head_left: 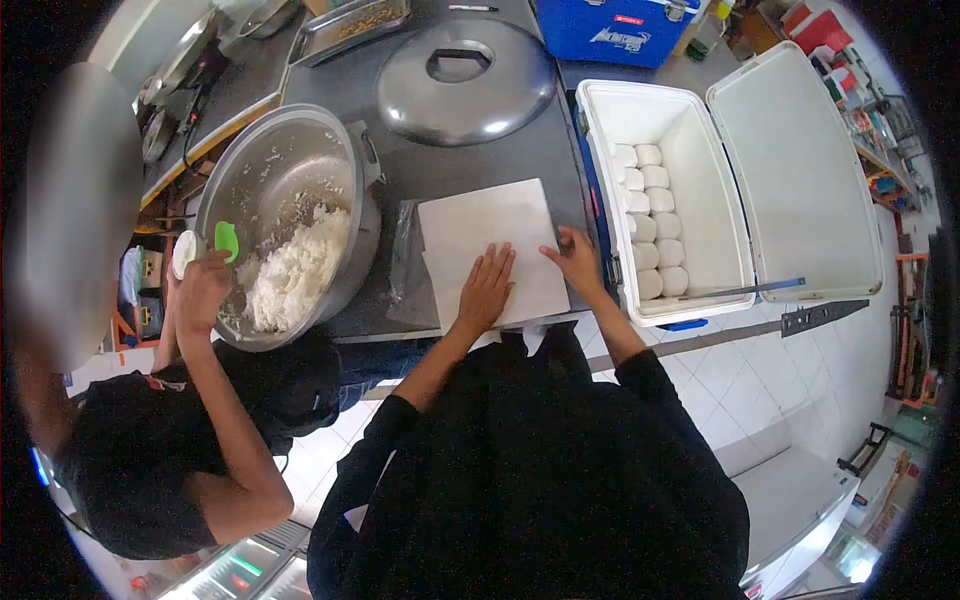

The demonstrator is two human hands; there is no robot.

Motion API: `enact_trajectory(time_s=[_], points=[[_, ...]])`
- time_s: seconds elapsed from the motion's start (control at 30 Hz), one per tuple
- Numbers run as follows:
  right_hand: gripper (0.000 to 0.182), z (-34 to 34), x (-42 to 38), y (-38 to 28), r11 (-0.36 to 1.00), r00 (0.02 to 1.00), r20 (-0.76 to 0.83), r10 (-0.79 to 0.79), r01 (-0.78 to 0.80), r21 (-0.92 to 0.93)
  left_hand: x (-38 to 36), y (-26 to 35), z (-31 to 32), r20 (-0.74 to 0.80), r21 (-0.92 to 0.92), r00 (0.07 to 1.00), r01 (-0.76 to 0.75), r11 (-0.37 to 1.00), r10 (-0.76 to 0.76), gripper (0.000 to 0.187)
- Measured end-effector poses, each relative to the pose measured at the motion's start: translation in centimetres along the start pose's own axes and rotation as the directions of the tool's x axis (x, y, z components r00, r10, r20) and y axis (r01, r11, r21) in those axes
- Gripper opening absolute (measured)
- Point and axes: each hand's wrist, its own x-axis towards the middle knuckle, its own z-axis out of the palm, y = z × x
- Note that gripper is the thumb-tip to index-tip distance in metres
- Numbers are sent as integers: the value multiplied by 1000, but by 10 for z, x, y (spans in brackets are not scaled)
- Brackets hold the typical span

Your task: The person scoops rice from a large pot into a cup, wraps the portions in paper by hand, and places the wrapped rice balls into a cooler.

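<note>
A stack of white paper sheets [495, 225] lies on the dark table in front of me. My left hand [488, 285] rests flat on the paper, fingers stretched out. At the stack's right edge is my right hand [577, 262], its thumb over the paper and apart from its bent fingers; I see nothing held in it. A clear plastic bag [405, 270] sticks out from under the paper on the left. To the right, an open white cooler box [660, 95] holds rows of round white wrapped portions [655, 200].
At left, a co-worker's hand [205, 285] holds a green scoop [227, 240] and a white round item [184, 254] by a large metal pot [215, 175] of cooked rice [300, 275]. Behind are a metal lid [470, 100], a tray [345, 30] and a blue cooler [600, 30].
</note>
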Motion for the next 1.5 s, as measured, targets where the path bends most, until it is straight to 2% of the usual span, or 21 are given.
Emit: enact_trajectory(time_s=[0.07,0.17,0.27,0.3,0.37,0.43,0.57,0.67,0.77,0.83,0.87,0.9,0.97,1.0,1.03,1.07,1.1,1.23,1.33,1.43,1.5], points=[[32,-3,-10,35,989,995,73,-62,71,-126,-1,0,-1,-7,-35,999,49,998,-49,65],[25,-13,-17,30,989,980,194,32,-60,138,2,0,-2,16,-71,997,80,994,-80,65],[25,-4,-8,57,927,965,209,-156,70,369,10,-7,-2,25,-36,991,133,990,-132,66],[27,-5,-3,51,870,974,228,4,-116,479,13,-8,-4,50,-27,989,143,989,-142,66],[31,-7,8,29,623,897,328,297,-442,645,17,-9,-9,93,-6,982,168,986,-166,67],[38,4,34,26,698,937,254,238,-347,626,16,-12,-6,112,-23,981,163,986,-159,67],[50,30,99,-1,899,974,174,142,-201,390,20,-12,-12,184,-65,963,209,976,-194,71],[55,41,136,-1,904,925,363,109,-244,351,22,-20,-12,135,-56,960,254,966,-245,73],[59,31,143,-6,928,923,381,-44,-104,358,36,-52,0,32,-145,921,389,910,-388,74],[57,15,134,-23,927,903,420,-86,-82,366,64,-79,-13,-103,-314,924,321,894,-368,83],[56,9,127,-33,926,893,438,-106,-72,370,82,-85,-30,-117,-231,938,293,928,-326,77],[49,9,118,-40,957,958,230,-174,108,271,98,-92,-43,-126,-145,951,263,954,-281,72],[36,13,95,-60,923,908,-166,-384,382,-49,120,-129,-38,272,-300,933,314,901,-234,52],[32,8,64,-77,888,887,-77,-455,445,-114,126,-137,-36,452,-360,875,357,862,-174,42],[27,4,31,-92,843,856,14,-516,511,-170,125,-135,-38,336,-440,935,263,859,-114,33],[27,17,16,-76,587,636,337,-694,771,-246,121,-131,-43,212,-505,976,158,849,-56,24],[33,23,-12,-89,619,650,434,-624,750,-233,116,-125,-45,85,-556,996,48,830,-1,18],[57,47,-24,-67,421,643,533,-550,765,-488,95,-99,-45,47,-421,997,-36,906,61,12],[54,44,-16,-64,432,690,503,-520,720,-542,79,-79,-50,25,-346,998,-49,937,61,10],[51,51,-12,-55,381,625,533,-570,776,-503,74,-75,-45,-30,-346,999,-36,938,27,10],[48,54,-11,-52,454,686,503,-525,726,-517,69,-74,-44,-83,-325,996,-39,945,12,9]])
